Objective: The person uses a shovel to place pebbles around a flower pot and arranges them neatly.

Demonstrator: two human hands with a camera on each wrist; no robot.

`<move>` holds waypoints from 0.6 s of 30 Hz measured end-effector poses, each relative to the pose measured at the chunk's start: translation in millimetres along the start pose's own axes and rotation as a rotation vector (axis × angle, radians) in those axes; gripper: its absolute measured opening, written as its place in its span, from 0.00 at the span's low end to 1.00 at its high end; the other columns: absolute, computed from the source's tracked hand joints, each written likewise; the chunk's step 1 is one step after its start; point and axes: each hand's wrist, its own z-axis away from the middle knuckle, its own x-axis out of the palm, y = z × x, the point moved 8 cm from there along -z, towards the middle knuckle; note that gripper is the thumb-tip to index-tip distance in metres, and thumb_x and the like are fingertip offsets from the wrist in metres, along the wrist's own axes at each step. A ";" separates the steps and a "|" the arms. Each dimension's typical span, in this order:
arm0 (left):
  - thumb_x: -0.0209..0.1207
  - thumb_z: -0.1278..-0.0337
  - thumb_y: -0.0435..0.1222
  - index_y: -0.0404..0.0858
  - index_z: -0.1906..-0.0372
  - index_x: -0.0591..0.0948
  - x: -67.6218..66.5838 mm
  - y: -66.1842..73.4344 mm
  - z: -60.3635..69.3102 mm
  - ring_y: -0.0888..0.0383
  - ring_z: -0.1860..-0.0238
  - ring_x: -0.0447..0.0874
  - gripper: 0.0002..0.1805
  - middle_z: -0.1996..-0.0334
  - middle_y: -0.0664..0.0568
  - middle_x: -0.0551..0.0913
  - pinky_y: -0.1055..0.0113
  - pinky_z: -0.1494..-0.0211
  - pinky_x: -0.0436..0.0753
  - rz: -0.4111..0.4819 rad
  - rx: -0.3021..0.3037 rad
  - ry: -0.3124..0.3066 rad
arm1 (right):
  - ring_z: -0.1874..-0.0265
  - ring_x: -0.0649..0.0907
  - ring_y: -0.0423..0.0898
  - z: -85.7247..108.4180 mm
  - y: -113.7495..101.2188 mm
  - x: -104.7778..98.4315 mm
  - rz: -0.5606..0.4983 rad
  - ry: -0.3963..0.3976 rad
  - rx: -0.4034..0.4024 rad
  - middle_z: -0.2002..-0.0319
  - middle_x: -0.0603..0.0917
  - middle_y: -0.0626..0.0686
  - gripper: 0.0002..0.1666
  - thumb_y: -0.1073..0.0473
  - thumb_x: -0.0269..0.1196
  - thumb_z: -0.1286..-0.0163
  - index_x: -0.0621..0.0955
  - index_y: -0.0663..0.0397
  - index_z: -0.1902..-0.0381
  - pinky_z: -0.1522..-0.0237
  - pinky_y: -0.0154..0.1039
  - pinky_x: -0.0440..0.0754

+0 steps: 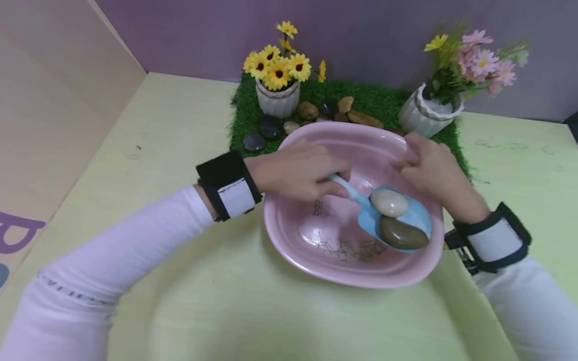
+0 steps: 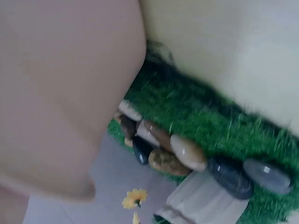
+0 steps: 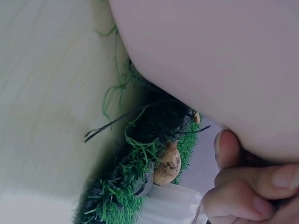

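My left hand grips the handle of a light blue toy shovel inside a pink basin. On the shovel's blade lie a cream stone and a long brown stone. At the basin's far right side, my right hand holds the rim. Curled fingers show at the rim's edge in the right wrist view. Thin dark strands lie in the basin's bottom. The basin's wall fills much of the left wrist view, and the left hand is mostly out of sight there.
Behind the basin lies an artificial grass mat with several stones. A white pot of yellow flowers and a tilted white pot of pink flowers stand on it. The pale table meets a purple wall.
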 end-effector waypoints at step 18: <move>0.55 0.31 0.52 0.49 0.60 0.81 -39.9 -8.8 24.9 0.61 0.78 0.69 0.13 0.79 0.59 0.74 0.67 0.73 0.64 -0.089 -0.061 0.096 | 0.78 0.68 0.51 -1.0 0.0 0.5 0.022 -0.014 -0.057 0.81 0.64 0.52 0.12 0.56 0.59 0.30 0.70 0.58 0.64 0.75 0.41 0.61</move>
